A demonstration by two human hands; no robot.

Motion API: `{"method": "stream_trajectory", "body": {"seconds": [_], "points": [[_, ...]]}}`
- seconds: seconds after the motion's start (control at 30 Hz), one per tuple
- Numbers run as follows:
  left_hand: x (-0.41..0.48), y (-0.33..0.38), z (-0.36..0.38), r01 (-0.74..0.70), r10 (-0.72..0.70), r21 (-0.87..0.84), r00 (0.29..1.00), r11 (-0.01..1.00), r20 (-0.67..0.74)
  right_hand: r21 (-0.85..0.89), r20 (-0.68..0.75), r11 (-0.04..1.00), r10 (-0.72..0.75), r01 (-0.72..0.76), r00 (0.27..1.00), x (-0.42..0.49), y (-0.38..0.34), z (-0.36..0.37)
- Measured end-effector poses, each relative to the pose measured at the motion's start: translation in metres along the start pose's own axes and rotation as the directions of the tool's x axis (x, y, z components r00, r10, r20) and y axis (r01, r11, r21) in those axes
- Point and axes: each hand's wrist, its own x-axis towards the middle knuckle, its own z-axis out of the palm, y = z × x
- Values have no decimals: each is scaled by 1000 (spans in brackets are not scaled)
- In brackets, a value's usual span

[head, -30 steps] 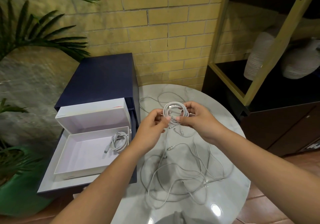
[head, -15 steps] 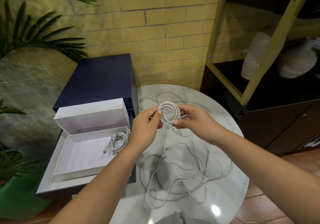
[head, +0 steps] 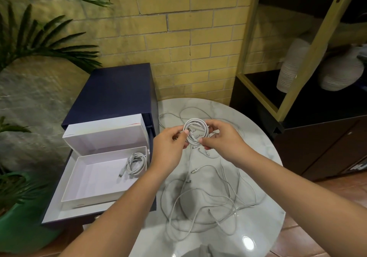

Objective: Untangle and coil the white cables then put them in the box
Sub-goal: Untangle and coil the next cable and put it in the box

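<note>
A small round coil of white cable [head: 195, 130] is held up over the round marble table [head: 264, 177]. My left hand [head: 168, 147] pinches its left side and my right hand [head: 220, 139] pinches its lower right, with fingers also along the top. One cable hangs down from the coil to a loose tangle of white cables [head: 208, 203] lying on the table below. To the left stands the open white box [head: 83, 181], and one coiled cable [head: 135, 163] lies in its far right corner.
The box rests on a pulled-out drawer of a dark blue cabinet [head: 113, 93], with the white lid [head: 107, 135] upright behind it. A dark shelf unit [head: 317, 137] with white vases stands at the right. Green plants [head: 29, 44] fill the left side.
Both hands have carried the coil slightly left, toward the box side of the table. My left fingers have shifted their hold on the coil's left edge.
</note>
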Motion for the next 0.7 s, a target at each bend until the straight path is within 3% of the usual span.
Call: {"method": "stream_trajectory", "body": {"seconds": [0.23, 0.33, 0.57, 0.7], "points": [[-5, 1, 7, -26, 28, 55, 999, 998, -38, -43, -26, 998, 37, -38, 999, 2, 0, 4], [-3, -2, 7, 12, -12, 0, 1000, 1000, -11, 12, -25, 997, 75, -75, 997, 2, 5, 5], [1, 0, 17, 105, -93, -121, 990, 987, 105, 224, 175, 964, 105, -144, 979, -7, 12, 0], [5, 4, 28, 80, -72, -111, 994, 991, 78, 85, 251, 988, 105, -130, 962, -7, 8, -19]]}}
